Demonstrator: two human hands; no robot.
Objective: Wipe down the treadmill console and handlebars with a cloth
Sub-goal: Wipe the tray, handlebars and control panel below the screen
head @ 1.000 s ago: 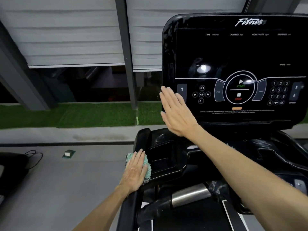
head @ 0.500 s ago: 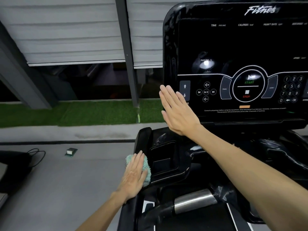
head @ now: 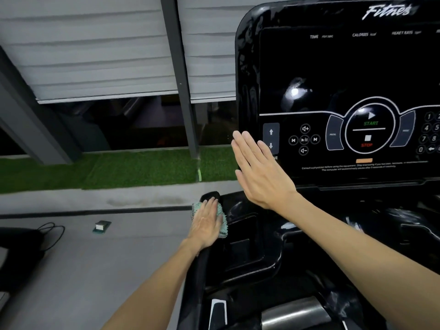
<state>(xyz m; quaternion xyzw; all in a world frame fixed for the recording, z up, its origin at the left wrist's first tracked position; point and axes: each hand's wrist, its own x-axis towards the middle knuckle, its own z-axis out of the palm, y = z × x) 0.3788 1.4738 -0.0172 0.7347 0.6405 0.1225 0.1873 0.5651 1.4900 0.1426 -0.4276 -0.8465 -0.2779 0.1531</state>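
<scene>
The black treadmill console (head: pixel 338 75) fills the upper right, its button panel lit with START and STOP marks. My left hand (head: pixel 206 222) lies flat with straight fingers on a teal cloth (head: pixel 222 219), pressing it onto the top end of the black left handlebar (head: pixel 201 270). My right hand (head: pixel 259 172) is held up flat, fingers straight and together, at the console's lower left corner beside the up and down arrow keys. Whether it touches the console I cannot tell. A silver grip sensor (head: pixel 295 313) shows at the bottom.
A black tray with cup recesses (head: pixel 250 248) sits below the console. Grey floor lies to the left with a small green box (head: pixel 102 226), a black cable (head: pixel 51 234), a strip of green turf (head: pixel 119 170), a dark post (head: pixel 181 75) and white blinds behind.
My left hand has slid the cloth forward along the handlebar toward its top end. The view has shifted left, so the console sits further right. My right hand stays flat at the console corner.
</scene>
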